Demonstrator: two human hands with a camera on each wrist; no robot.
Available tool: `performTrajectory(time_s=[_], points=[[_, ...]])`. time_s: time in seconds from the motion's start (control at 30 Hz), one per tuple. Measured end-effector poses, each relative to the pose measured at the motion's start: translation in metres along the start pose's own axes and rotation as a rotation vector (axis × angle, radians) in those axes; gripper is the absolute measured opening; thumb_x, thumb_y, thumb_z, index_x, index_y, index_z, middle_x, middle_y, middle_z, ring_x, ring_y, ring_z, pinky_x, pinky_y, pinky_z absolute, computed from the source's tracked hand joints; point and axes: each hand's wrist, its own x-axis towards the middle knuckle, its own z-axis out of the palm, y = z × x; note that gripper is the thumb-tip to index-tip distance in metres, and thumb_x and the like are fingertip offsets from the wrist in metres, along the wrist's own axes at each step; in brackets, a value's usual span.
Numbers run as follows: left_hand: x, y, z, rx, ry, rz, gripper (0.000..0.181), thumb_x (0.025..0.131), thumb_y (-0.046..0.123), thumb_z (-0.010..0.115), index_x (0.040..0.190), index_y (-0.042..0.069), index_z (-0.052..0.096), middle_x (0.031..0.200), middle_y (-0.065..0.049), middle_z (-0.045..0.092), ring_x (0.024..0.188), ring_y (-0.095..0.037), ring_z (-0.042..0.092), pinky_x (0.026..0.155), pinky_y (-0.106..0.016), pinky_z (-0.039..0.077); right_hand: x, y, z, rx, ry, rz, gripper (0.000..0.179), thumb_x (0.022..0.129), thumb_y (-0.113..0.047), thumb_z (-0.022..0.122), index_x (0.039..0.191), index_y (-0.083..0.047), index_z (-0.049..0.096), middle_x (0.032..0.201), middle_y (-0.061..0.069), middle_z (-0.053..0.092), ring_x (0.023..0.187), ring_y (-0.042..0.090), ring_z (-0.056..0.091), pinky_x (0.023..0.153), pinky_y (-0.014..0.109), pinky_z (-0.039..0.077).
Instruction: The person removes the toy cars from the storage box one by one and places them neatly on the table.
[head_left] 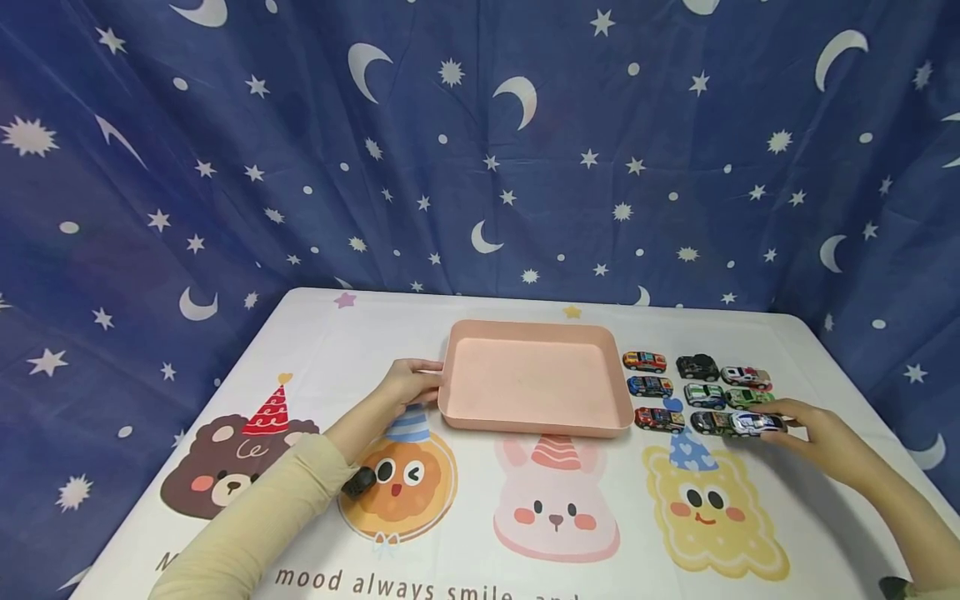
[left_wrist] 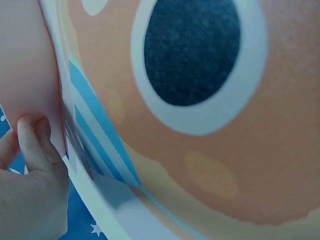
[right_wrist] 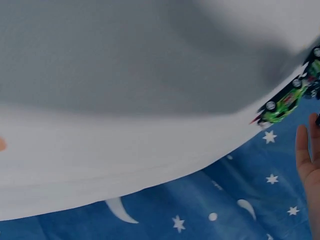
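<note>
My left hand (head_left: 408, 383) is at the left side of a shallow pink tray (head_left: 536, 423), thumb and bent fingers on its wall. In the left wrist view, the fingertips press against the tray's smooth outer wall (left_wrist: 32, 65). On the right, my right hand (head_left: 817, 433) pinches a white and blue toy car (head_left: 753, 423) between thumb and fingers. This car overlaps a dark toy car (head_left: 711, 423) beside it. Just behind are a green toy car (head_left: 750, 397) and a green and white one (head_left: 705, 395). In the right wrist view, the right hand (right_wrist: 312, 170) is partly cut off.
Beside the tray's right wall stand an orange-red car (head_left: 645, 361), a blue car (head_left: 650, 386) and a red and black car (head_left: 659, 419). A black car (head_left: 697, 367) and a white and red car (head_left: 746, 377) are farther back. A starry blue curtain (head_left: 480, 167) hangs behind the table.
</note>
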Motion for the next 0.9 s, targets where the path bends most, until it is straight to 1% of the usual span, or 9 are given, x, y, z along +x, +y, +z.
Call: performTrajectory(time_s=[0.07, 0.27, 0.33, 0.4, 0.5, 0.63, 0.73, 0.8, 0.9], points=[[0.001, 0.000, 0.000, 0.003, 0.005, -0.002, 0.038, 0.087, 0.005, 0.064, 0.124, -0.001, 0.059, 0.081, -0.005, 0.066, 0.056, -0.003, 0.061, 0.054, -0.012, 0.055, -0.002, 0.006, -0.001, -0.009, 0.006, 0.003, 0.035, 0.066, -0.005, 0.081, 0.098, -0.002, 0.067, 0.096, -0.011, 0.063, 0.096, -0.028, 0.034, 0.065, 0.004, 0.042], [0.002, -0.001, -0.002, 0.000, 0.007, -0.003, 0.038, 0.087, 0.005, 0.064, 0.124, -0.001, 0.058, 0.081, -0.004, 0.066, 0.056, -0.004, 0.062, 0.054, -0.013, 0.056, -0.004, 0.016, -0.001, -0.016, 0.005, 0.012, 0.034, 0.066, -0.004, 0.081, 0.097, 0.000, 0.067, 0.098, -0.022, 0.057, 0.096, -0.030, 0.031, 0.062, 0.007, 0.046], [0.002, -0.001, -0.002, 0.003, 0.005, -0.006, 0.038, 0.087, 0.006, 0.064, 0.124, -0.001, 0.058, 0.080, -0.004, 0.066, 0.057, -0.004, 0.062, 0.055, -0.013, 0.056, -0.007, 0.018, 0.000, -0.012, -0.009, 0.026, 0.033, 0.067, -0.004, 0.080, 0.097, 0.001, 0.067, 0.096, -0.014, 0.063, 0.094, -0.030, 0.032, 0.060, 0.011, 0.049], [0.002, -0.001, -0.002, 0.004, 0.003, -0.003, 0.038, 0.087, 0.006, 0.064, 0.124, -0.001, 0.058, 0.081, -0.004, 0.066, 0.057, -0.004, 0.062, 0.055, -0.013, 0.056, -0.010, 0.020, 0.002, -0.022, -0.021, 0.047, 0.033, 0.066, -0.003, 0.080, 0.096, 0.001, 0.067, 0.093, -0.001, 0.067, 0.092, -0.029, 0.033, 0.059, 0.013, 0.050], [0.002, 0.001, -0.001, 0.003, 0.005, 0.004, 0.037, 0.087, 0.005, 0.064, 0.123, -0.001, 0.059, 0.084, -0.006, 0.067, 0.057, -0.004, 0.062, 0.056, -0.013, 0.056, -0.016, 0.026, 0.004, -0.032, -0.068, 0.109, 0.031, 0.068, -0.003, 0.079, 0.096, 0.003, 0.067, 0.092, 0.020, 0.066, 0.086, -0.027, 0.035, 0.057, 0.020, 0.052], [0.002, 0.001, -0.001, 0.006, 0.003, 0.001, 0.037, 0.087, 0.005, 0.064, 0.123, -0.001, 0.059, 0.085, -0.007, 0.067, 0.058, -0.004, 0.063, 0.056, -0.014, 0.057, -0.019, 0.032, 0.006, -0.030, -0.125, 0.168, 0.030, 0.070, -0.005, 0.078, 0.096, 0.005, 0.067, 0.093, 0.023, 0.066, 0.082, -0.025, 0.037, 0.056, 0.021, 0.052], [0.001, 0.000, -0.002, 0.007, 0.002, -0.009, 0.038, 0.087, 0.005, 0.064, 0.124, -0.001, 0.058, 0.082, -0.005, 0.067, 0.058, -0.004, 0.063, 0.056, -0.013, 0.057, -0.018, 0.034, 0.008, -0.028, -0.156, 0.172, 0.030, 0.071, -0.006, 0.078, 0.096, 0.005, 0.067, 0.094, 0.023, 0.067, 0.082, -0.024, 0.037, 0.057, 0.023, 0.054], [0.000, 0.000, -0.002, 0.002, 0.001, -0.009, 0.038, 0.087, 0.005, 0.064, 0.124, -0.001, 0.058, 0.081, -0.004, 0.066, 0.058, -0.004, 0.062, 0.056, -0.014, 0.057, -0.016, 0.035, 0.009, -0.026, -0.170, 0.165, 0.029, 0.071, -0.006, 0.078, 0.097, 0.005, 0.067, 0.095, 0.024, 0.066, 0.082, -0.024, 0.037, 0.058, 0.028, 0.056], [-0.001, 0.000, -0.001, -0.005, -0.002, 0.000, 0.038, 0.087, 0.005, 0.064, 0.124, -0.002, 0.058, 0.079, -0.003, 0.065, 0.058, -0.004, 0.062, 0.057, -0.014, 0.057, -0.013, 0.037, 0.009, -0.037, -0.171, 0.155, 0.028, 0.072, -0.005, 0.077, 0.097, 0.004, 0.068, 0.095, 0.024, 0.066, 0.082, -0.023, 0.037, 0.058, 0.034, 0.057]])
